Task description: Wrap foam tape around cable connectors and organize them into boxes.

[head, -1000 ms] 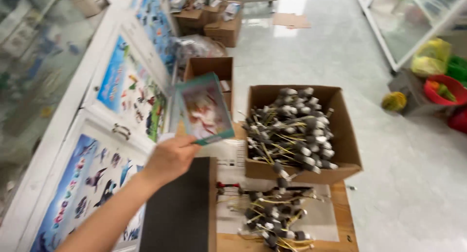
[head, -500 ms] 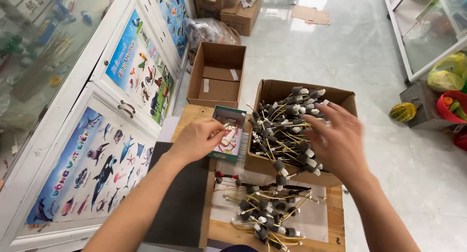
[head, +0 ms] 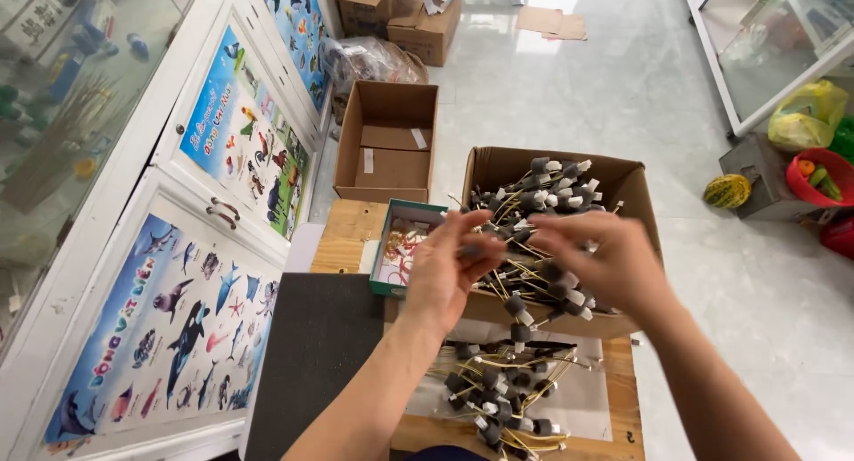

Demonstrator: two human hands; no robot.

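I see both hands meet over the cardboard box [head: 636, 187] of wired plugs [head: 534, 214]: my left hand [head: 452, 270] pinches one plug, my right hand [head: 598, 261] curls loosely, grip unclear. Left of my left hand sits a small teal box [head: 397, 250] on the counter [head: 349, 232].

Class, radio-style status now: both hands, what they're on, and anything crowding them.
Left hand and right hand both pinching wired parts over the cardboard box. Small teal box beside left hand. More wired parts piled on table below.

Open brown cartons [head: 388, 141]; colourful posters [head: 245, 145]
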